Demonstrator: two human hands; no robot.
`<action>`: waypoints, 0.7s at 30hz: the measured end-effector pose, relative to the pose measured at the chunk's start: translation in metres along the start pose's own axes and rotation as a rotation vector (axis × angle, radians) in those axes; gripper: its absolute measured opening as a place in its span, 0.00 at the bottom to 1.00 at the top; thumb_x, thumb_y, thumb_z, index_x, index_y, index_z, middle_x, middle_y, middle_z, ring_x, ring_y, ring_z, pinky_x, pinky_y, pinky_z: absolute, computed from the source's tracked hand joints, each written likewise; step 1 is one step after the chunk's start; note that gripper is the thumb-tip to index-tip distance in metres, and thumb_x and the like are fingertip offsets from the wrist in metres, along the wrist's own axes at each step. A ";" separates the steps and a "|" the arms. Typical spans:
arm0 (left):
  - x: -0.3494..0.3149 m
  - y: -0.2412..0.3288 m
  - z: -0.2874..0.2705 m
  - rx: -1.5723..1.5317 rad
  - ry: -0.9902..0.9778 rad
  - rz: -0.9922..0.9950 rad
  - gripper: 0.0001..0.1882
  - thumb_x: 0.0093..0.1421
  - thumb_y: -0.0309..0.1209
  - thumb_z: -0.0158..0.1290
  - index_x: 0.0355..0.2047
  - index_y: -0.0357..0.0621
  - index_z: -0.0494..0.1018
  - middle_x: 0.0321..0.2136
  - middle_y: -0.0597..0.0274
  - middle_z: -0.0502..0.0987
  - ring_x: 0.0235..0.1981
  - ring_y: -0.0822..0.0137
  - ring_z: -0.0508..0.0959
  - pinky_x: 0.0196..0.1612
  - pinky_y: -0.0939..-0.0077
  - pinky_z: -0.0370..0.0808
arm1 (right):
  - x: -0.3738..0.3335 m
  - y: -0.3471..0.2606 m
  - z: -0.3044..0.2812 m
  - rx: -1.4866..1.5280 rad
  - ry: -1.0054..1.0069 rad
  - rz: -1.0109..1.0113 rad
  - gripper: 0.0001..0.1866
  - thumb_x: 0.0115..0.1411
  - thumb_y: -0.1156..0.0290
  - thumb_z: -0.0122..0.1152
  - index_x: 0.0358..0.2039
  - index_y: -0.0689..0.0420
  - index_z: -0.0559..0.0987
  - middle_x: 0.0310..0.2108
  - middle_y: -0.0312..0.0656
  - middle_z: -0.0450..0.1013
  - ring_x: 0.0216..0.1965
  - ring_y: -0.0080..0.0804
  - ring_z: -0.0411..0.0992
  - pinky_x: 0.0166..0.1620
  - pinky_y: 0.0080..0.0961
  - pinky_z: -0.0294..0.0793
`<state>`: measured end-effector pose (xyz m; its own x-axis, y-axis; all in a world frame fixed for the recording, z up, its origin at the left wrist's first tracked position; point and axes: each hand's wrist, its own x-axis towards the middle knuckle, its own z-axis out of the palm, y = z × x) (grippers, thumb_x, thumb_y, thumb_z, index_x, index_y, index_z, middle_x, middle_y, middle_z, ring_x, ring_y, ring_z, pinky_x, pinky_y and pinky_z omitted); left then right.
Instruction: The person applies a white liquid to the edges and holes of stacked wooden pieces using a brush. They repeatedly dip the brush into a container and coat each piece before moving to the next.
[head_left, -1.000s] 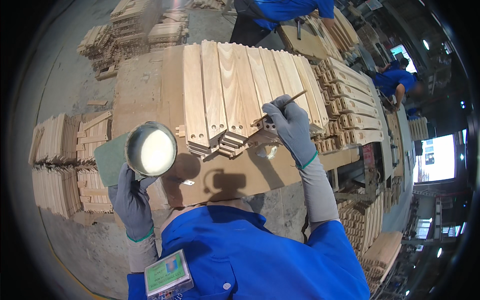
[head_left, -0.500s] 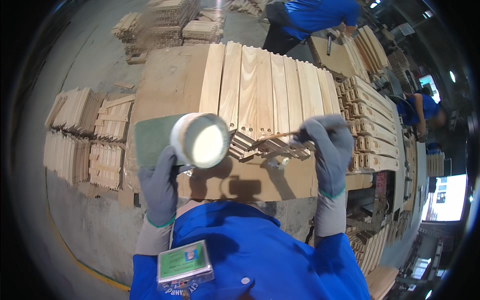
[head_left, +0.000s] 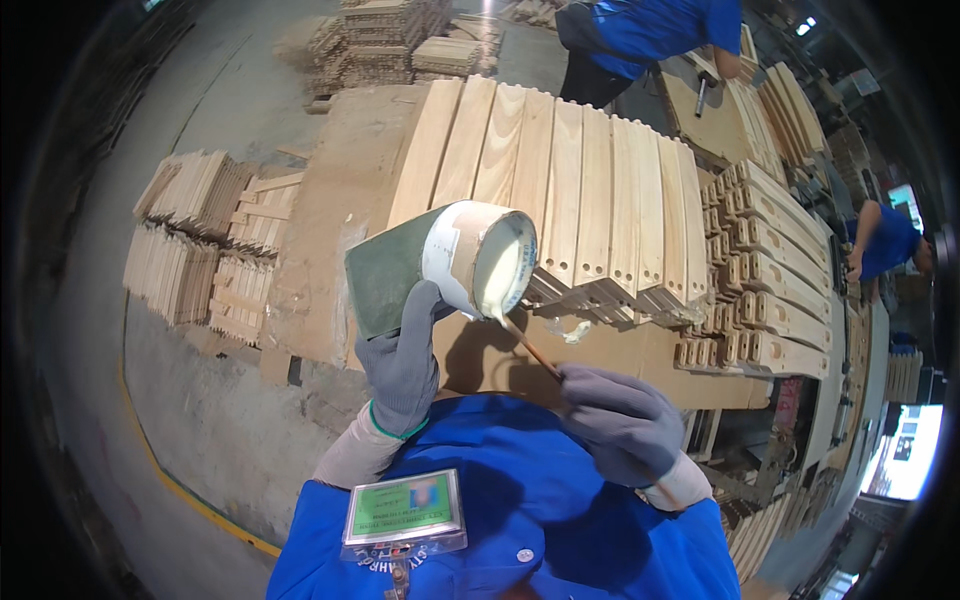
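Observation:
My gloved left hand (head_left: pixel 402 350) is closed under a round pot of white glue (head_left: pixel 455 258), tilted with its mouth to the right. A dark green flat-sided piece (head_left: pixel 385 280) sticks out from the pot's left side above the same hand; how the two join is hidden. My gloved right hand (head_left: pixel 625 415) grips a thin brown stick (head_left: pixel 535 350). The stick's far tip, coated white, meets the lower lip of the pot. Beyond the pot, pale wooden slats (head_left: pixel 560 190) lie side by side, with small round holes in their near ends.
Cardboard (head_left: pixel 350 150) covers the bench under the slats. Slotted wooden pieces (head_left: pixel 770 265) are stacked at the right. Bundles of slats (head_left: pixel 185 250) stand on the floor at left. A person in blue (head_left: pixel 660 35) works across the bench, another person (head_left: pixel 885 235) farther right.
The stick has gone from above the slat ends to the pot's lip as my right hand came down and nearer. The pot has shifted right and tilted. The whole view has turned somewhat.

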<state>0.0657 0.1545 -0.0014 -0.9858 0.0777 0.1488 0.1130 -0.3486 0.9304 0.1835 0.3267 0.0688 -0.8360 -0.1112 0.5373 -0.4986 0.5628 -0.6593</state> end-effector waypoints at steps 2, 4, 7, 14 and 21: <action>0.000 0.003 0.001 -0.150 0.022 -0.061 0.10 0.61 0.22 0.49 0.41 0.30 0.73 0.33 0.55 0.78 0.33 0.70 0.78 0.37 0.75 0.78 | -0.004 0.003 -0.012 0.250 -0.029 0.114 0.09 0.50 0.83 0.60 0.32 0.61 0.74 0.36 0.50 0.73 0.40 0.45 0.75 0.43 0.38 0.77; -0.004 0.002 -0.002 -0.212 -0.026 -0.074 0.11 0.62 0.22 0.47 0.43 0.31 0.72 0.37 0.56 0.77 0.35 0.70 0.78 0.38 0.78 0.78 | -0.018 0.007 -0.010 0.563 0.176 0.209 0.10 0.49 0.82 0.61 0.33 0.64 0.74 0.40 0.48 0.72 0.45 0.45 0.73 0.47 0.35 0.75; -0.009 0.007 0.001 -0.115 -0.044 -0.020 0.10 0.62 0.23 0.48 0.42 0.30 0.73 0.34 0.56 0.78 0.33 0.70 0.78 0.37 0.77 0.78 | -0.021 0.003 -0.004 0.684 0.249 0.480 0.09 0.50 0.82 0.62 0.32 0.61 0.76 0.39 0.46 0.74 0.46 0.44 0.73 0.48 0.35 0.74; -0.011 -0.003 -0.003 -0.028 -0.055 -0.033 0.10 0.62 0.22 0.48 0.42 0.29 0.73 0.33 0.55 0.78 0.32 0.68 0.79 0.35 0.77 0.78 | -0.018 0.007 0.006 0.476 0.293 0.288 0.08 0.50 0.81 0.63 0.31 0.58 0.76 0.35 0.48 0.75 0.40 0.42 0.76 0.42 0.33 0.77; -0.002 -0.010 -0.022 -0.147 0.039 -0.167 0.12 0.63 0.24 0.45 0.44 0.28 0.71 0.38 0.53 0.76 0.35 0.66 0.79 0.35 0.73 0.81 | 0.031 0.064 -0.024 0.289 0.544 0.613 0.07 0.56 0.76 0.61 0.31 0.64 0.73 0.25 0.40 0.73 0.28 0.22 0.73 0.33 0.18 0.74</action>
<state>0.0638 0.1379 -0.0186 -0.9937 0.1101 -0.0191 -0.0686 -0.4662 0.8820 0.1311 0.3788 0.0560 -0.7873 0.5922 0.1717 -0.0963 0.1570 -0.9829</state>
